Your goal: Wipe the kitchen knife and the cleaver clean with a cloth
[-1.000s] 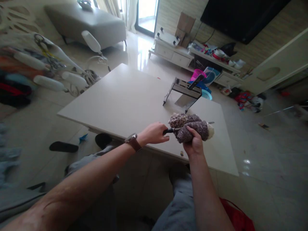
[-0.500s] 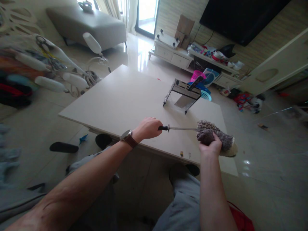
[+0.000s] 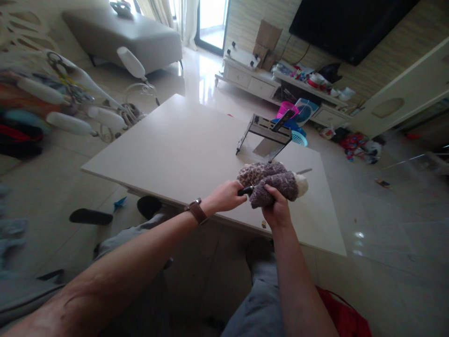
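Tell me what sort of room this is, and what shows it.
Probably a home living room: a large black TV on the wall, a low white cabinet under it, and a long upholstered bench.

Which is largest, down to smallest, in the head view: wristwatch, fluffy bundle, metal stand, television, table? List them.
1. Table
2. Television, though the picture's edge cuts it off
3. Fluffy bundle and metal stand: too alike to rank
4. Wristwatch
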`<state>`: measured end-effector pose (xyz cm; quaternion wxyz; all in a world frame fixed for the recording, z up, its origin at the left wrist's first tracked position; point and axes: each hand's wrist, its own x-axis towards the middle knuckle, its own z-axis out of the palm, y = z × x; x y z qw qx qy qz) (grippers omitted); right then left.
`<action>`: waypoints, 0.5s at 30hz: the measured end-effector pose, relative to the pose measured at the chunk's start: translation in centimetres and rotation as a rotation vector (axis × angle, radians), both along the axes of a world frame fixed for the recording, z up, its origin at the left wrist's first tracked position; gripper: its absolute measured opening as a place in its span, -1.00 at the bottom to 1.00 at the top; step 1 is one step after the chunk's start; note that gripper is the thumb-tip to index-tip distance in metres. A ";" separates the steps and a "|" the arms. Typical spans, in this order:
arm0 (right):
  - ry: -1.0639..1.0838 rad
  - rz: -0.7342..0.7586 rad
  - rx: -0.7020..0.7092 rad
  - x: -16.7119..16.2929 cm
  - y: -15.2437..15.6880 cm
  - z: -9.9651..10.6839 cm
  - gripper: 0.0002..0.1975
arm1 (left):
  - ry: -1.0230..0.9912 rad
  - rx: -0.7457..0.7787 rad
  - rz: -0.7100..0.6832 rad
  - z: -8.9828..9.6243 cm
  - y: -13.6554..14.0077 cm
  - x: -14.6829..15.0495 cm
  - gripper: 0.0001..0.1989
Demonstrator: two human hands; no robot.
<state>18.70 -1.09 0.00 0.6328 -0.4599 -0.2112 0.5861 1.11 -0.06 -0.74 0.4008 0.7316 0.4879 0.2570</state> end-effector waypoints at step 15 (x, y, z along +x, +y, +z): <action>-0.099 -0.268 0.073 1.7 0.9 -0.6 -0.55 | 0.179 0.067 -0.097 0.8 -0.4 0.3 -0.81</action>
